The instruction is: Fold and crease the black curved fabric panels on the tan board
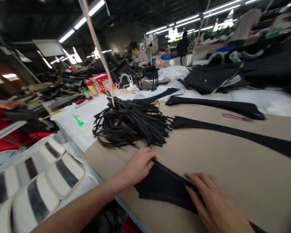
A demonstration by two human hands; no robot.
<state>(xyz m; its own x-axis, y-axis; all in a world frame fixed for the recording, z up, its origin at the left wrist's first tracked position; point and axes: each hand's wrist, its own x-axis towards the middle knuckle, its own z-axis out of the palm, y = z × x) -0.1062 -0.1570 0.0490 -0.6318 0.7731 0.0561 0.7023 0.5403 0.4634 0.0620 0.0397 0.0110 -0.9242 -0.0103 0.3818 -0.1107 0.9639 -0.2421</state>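
Note:
A black fabric strip piece (167,184), wide at its left end, lies on the tan board in front of me. My left hand (141,164) is closed on its upper left corner, thumb and fingertips pinching the edge. Farther along the same upper edge, my right hand (214,200) has the edge between thumb and fingers and covers the piece's right part. Just beyond my left hand lies a heap of thin black strips (135,123). A long curved black piece (220,129) stretches to the right, behind my right hand.
A stack of black pieces (213,105) and a red pen (236,117) lie farther back on the tan board (264,158). White pads with dark stripes (68,171) sit at left. A slanting pole (99,48) rises beyond the strips. Co-workers (138,55) are in the background.

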